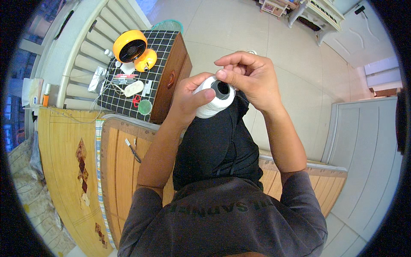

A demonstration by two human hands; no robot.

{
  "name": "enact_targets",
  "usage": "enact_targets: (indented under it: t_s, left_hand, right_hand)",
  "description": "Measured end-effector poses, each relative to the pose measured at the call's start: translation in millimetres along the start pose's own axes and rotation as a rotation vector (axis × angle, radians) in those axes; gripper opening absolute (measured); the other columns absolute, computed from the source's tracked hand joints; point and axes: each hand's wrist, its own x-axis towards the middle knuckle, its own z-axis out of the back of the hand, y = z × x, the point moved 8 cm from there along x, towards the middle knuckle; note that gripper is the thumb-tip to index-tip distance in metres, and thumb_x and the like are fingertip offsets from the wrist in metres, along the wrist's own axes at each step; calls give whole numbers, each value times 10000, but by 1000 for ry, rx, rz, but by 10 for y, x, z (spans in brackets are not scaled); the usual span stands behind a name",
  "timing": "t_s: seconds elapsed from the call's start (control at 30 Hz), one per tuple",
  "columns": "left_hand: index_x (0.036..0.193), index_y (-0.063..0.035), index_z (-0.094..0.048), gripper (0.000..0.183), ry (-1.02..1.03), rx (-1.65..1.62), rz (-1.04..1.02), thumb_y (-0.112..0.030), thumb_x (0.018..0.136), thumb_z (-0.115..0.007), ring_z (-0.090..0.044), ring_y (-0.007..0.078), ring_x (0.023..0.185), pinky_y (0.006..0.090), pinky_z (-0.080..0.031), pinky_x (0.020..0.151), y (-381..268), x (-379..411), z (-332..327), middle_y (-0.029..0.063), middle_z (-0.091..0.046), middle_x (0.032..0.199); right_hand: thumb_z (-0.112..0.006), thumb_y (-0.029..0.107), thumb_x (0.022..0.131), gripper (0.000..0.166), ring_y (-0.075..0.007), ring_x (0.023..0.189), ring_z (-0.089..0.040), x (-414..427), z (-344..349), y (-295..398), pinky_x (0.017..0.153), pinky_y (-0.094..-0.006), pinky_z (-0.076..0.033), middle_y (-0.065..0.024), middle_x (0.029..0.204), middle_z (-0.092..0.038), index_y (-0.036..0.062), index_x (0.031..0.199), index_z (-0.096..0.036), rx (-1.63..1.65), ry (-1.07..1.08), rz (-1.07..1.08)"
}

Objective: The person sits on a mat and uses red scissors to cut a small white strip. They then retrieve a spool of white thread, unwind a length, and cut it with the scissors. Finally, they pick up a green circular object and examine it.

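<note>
A spool of white thread with a dark hollow core is tilted above my lap. My left hand grips it from the side, its thumb lying near the spool's upper rim. Close to the core opening is my right hand, with the thumb tip at the rim and the index finger bent above it, a gap between the two. A thin loose strand shows just below the right palm. Whether the curled fingers of that hand pinch thread is hidden.
Left of me, a wooden cabinet with a checked cloth holds an orange fan, red-handled scissors, a green round item and a white oval object. A dark slim tool lies on the bamboo mat by my left arm.
</note>
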Motion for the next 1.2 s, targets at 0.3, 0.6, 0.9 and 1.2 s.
enact_targets:
  t_s: [0.3,0.6,0.9,1.2]
  left_hand:
    - [1124,26,-659,557,56,-8,54,-454,850,-723,-624,103,887,247,-480,784,33,-9,-82,47,-676,985]
    - [1135,27,-649,636,22,-37,17,-536,840,-680,-641,116,852,254,-487,761,10,-11,-36,55,-682,957]
    - [1130,25,-648,649,-6,-2,-11,-561,851,-654,-645,127,849,265,-491,762,-67,-13,-23,65,-687,953]
    - [1129,26,-647,661,-3,-5,-29,-577,859,-635,-643,136,877,272,-486,787,-114,-10,-54,79,-684,981]
  right_hand:
    - [-810,102,830,230,-18,654,-558,7,-35,-50,589,-164,-448,8,814,-680,-9,1015,-731,57,-6,-52]
    - [-783,142,861,319,-6,598,-531,-80,13,-193,517,-156,-385,-22,930,-707,3,1131,-684,233,139,-182]
    - [-782,13,799,416,3,626,-507,-201,72,-67,537,-146,-371,-39,1073,-693,5,1191,-643,204,223,-6]
    - [-820,63,732,228,-33,714,-487,-344,33,264,602,-179,-376,-79,1275,-612,80,949,-755,-119,167,283]
